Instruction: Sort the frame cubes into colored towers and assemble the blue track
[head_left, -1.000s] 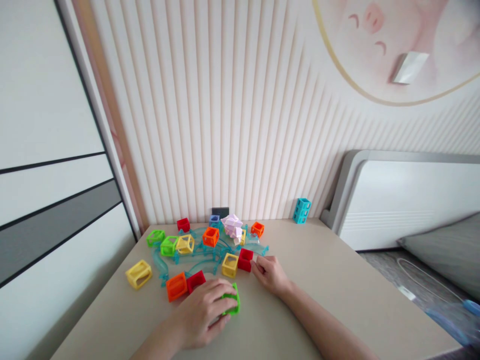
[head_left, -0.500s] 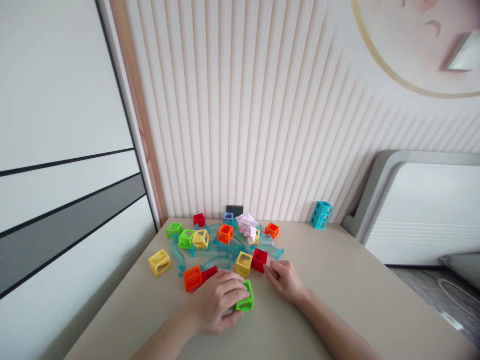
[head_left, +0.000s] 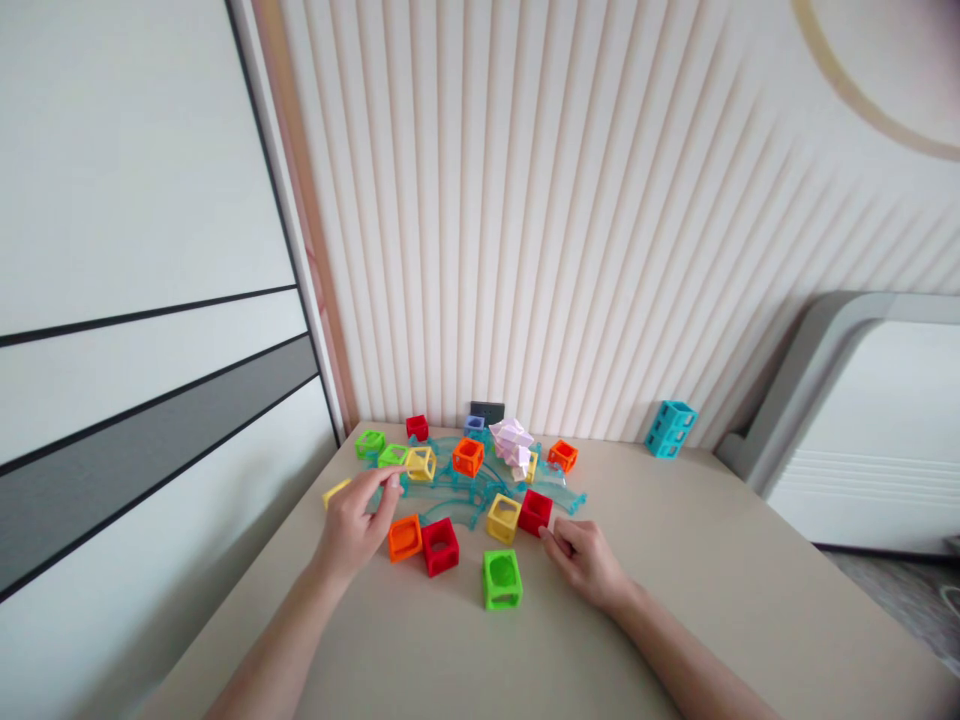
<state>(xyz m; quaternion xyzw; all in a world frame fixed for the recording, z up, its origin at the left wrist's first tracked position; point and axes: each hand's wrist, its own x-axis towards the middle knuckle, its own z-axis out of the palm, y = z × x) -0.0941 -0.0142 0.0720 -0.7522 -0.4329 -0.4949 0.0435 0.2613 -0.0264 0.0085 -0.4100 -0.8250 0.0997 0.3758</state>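
Observation:
My left hand (head_left: 356, 525) hovers over the left part of the pile, index finger stretched out and thumb apart. Nothing shows in its fingers. The fingertip is close to a yellow cube frame (head_left: 421, 464) and a green cube frame (head_left: 392, 456); contact cannot be made out. My right hand (head_left: 589, 566) rests on the table, fingers curled in. Its fingertips lie right by the corner of a red cube frame (head_left: 535, 511). Between the hands stands a bright green cube frame (head_left: 502, 580). Behind it is another yellow cube frame (head_left: 503, 519).
Orange (head_left: 405, 539) and red (head_left: 440, 547) cube frames sit side by side. Clear blue curved track pieces (head_left: 450, 508) lie behind them, with a pale pink faceted figure (head_left: 512, 447) among them. A blue block tower (head_left: 671, 430) stands near the ribbed wall (head_left: 450, 250).
My left hand has let go of the green cube frame and moved left and away from me over the pile. My right hand stays beside the red cube frame. The view has shifted slightly.

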